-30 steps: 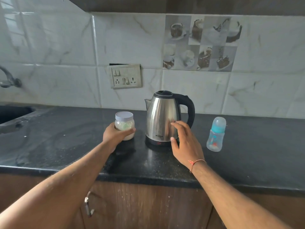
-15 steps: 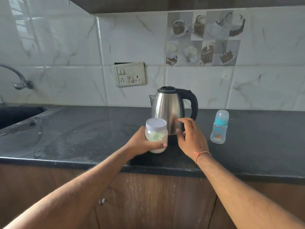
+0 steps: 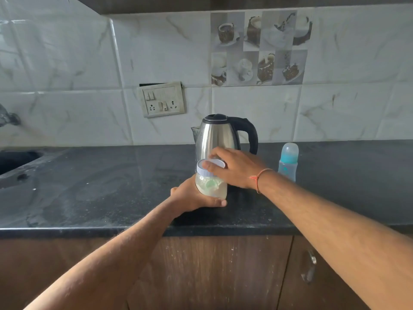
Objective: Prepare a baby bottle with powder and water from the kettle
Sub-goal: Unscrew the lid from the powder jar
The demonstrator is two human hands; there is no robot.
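A clear powder jar (image 3: 211,185) with a white lid (image 3: 212,166) stands on the black counter in front of the kettle. My left hand (image 3: 192,195) wraps around the jar's lower part. My right hand (image 3: 234,167) lies over the lid, fingers gripping its rim. Behind them stands a steel kettle (image 3: 216,135) with a black lid and handle. To its right a baby bottle (image 3: 288,161) with a blue collar and clear cap stands upright, untouched.
The black counter (image 3: 100,186) runs to a sink (image 3: 15,159) at the far left, with a tap (image 3: 9,117) above it. A switch socket (image 3: 163,99) is on the tiled wall. Brown cabinet doors (image 3: 223,276) lie below the counter edge.
My left hand has carried the jar from beside the kettle to a spot in front of it. My right hand left the kettle's body and came down on the jar's lid.
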